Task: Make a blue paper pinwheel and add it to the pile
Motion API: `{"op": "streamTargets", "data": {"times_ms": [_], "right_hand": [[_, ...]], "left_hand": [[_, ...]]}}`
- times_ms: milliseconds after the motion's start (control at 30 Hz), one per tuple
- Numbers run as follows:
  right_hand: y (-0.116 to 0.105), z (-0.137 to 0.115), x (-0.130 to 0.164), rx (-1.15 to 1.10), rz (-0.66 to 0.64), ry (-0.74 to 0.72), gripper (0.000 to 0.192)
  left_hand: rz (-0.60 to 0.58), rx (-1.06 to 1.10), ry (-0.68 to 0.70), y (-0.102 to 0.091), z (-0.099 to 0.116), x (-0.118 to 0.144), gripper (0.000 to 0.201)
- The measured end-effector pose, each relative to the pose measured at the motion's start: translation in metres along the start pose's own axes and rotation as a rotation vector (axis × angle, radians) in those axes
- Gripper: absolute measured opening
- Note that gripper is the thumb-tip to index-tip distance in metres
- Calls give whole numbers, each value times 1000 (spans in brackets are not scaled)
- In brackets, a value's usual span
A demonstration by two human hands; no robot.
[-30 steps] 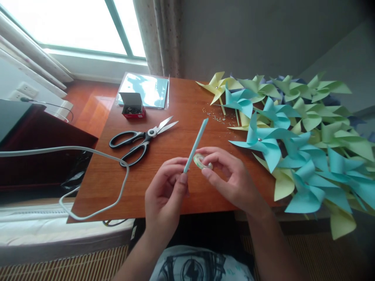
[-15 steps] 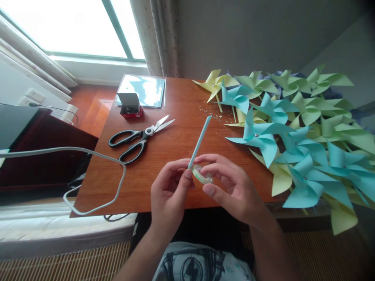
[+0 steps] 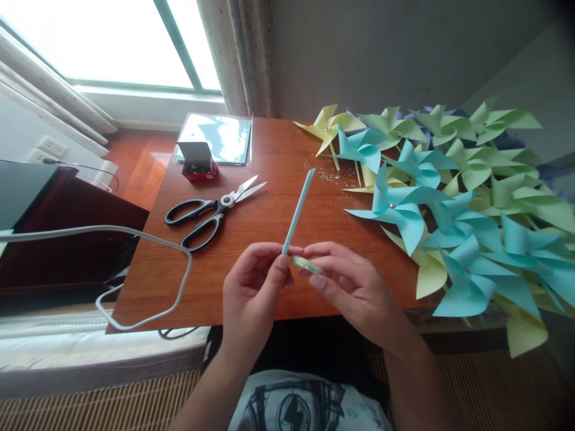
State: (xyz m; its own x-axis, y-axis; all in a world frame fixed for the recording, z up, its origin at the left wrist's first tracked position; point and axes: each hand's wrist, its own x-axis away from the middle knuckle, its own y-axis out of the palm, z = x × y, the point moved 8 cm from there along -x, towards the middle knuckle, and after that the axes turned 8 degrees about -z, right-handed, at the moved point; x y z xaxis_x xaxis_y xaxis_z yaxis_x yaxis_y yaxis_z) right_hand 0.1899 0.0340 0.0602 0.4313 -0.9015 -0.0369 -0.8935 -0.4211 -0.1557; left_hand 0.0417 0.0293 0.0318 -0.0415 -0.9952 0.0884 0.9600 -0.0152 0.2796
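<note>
A thin light-blue rolled paper stick (image 3: 299,209) rises at a slant from my left hand (image 3: 254,287), its lower end pinched between thumb and fingers. Close beside it, my right hand (image 3: 359,287) grips a small roll of clear tape (image 3: 307,264) by its edge, with thumb and fingers closed on it. The roll is seen nearly edge-on, showing pale green marks. Both hands hover over the front part of the wooden table, fingertips almost touching. Whether a strip of tape runs from roll to stick I cannot make out.
Scissors (image 3: 218,211) lie partly open at left, near a small open red box (image 3: 199,170) and a sheet packet (image 3: 220,133). Several paper pinwheels (image 3: 395,206) cover the right side. Tiny beads (image 3: 330,175) are scattered behind the stick. A white cable (image 3: 186,278) loops over the left edge.
My left hand and the stick have shifted slightly left, and the stick stands a little higher. In my right hand the tape roll has tilted from a visible ring to nearly edge-on.
</note>
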Motion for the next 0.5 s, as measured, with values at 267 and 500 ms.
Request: {"op": "streamTargets", "data": {"times_ms": [267, 500], "right_hand": [[-6, 3, 4, 50, 120, 2, 7], [-7, 1, 8, 121, 159, 14, 11]], "left_hand": [[71, -88, -11, -3, 2, 4, 11], [22, -92, -90, 1, -1, 7, 9]]}}
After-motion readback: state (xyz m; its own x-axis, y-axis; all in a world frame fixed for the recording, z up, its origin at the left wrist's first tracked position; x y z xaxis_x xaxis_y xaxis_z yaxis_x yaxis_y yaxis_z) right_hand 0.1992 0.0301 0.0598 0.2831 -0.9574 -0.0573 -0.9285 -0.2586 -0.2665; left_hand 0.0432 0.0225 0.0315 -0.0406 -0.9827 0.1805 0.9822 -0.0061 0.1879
